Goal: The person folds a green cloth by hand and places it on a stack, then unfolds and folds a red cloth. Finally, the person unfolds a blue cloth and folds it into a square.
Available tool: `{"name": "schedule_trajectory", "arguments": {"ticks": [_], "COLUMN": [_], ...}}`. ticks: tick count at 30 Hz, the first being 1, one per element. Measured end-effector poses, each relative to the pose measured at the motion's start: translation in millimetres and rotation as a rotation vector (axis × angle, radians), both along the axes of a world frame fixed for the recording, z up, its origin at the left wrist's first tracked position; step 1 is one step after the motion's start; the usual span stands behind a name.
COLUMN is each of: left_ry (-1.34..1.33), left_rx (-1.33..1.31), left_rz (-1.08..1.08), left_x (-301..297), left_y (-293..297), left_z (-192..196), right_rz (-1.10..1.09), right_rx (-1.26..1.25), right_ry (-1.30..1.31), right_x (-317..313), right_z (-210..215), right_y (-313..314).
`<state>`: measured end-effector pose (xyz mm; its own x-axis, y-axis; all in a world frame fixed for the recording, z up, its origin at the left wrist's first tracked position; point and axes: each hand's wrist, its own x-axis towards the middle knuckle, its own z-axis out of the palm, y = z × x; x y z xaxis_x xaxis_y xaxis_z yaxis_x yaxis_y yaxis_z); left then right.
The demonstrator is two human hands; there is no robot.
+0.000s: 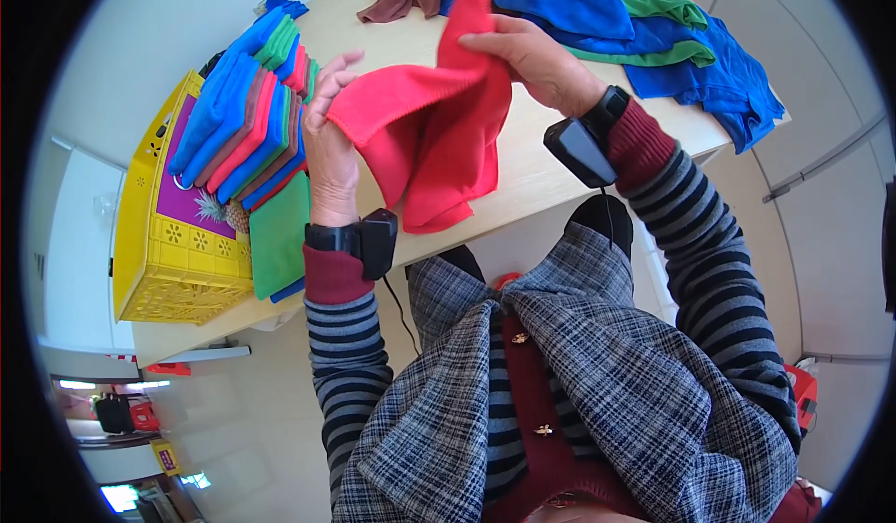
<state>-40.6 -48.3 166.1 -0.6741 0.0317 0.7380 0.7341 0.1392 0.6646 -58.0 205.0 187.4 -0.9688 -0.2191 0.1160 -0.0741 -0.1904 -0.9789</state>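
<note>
A red cloth (434,140) with a stitched edge hangs in loose folds above the table's front part. My right hand (541,56) pinches its upper right part, and one corner sticks up beyond the fingers. My left hand (334,140) is at the cloth's left edge, fingers stretched apart; its thumb is hidden, and the edge overlaps the palm side. Just left of that hand rises a stack of folded cloths (247,122) in blue, red, green and brown. A flat green cloth (280,234) lies below the stack, with blue under it.
A yellow plastic basket (182,280) with a purple panel stands at the table's left end. Loose blue cloths (691,75), with green and brown ones, heap along the far and right side of the pale table (532,173). White cabinets (821,150) line the right.
</note>
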Motion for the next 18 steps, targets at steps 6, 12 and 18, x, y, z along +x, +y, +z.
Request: {"name": "schedule_trajectory", "arguments": {"ticks": [6, 12, 18], "left_ry": [-0.351, -0.191, -0.195], "left_rx": [0.002, 0.333, 0.446], "left_rz": [-0.492, -0.392, -0.42], "left_x": [3, -29, -62], "left_y": [7, -13, -49], "left_z": [16, 16, 41], "right_rz": [0.356, 0.362, 0.429], "right_rx": [0.299, 0.264, 0.46], "right_ry": [0.103, 0.127, 0.039], "right_x": [9, 30, 52], "right_z": [17, -35, -111], "right_y": [-18, -16, -17]}}
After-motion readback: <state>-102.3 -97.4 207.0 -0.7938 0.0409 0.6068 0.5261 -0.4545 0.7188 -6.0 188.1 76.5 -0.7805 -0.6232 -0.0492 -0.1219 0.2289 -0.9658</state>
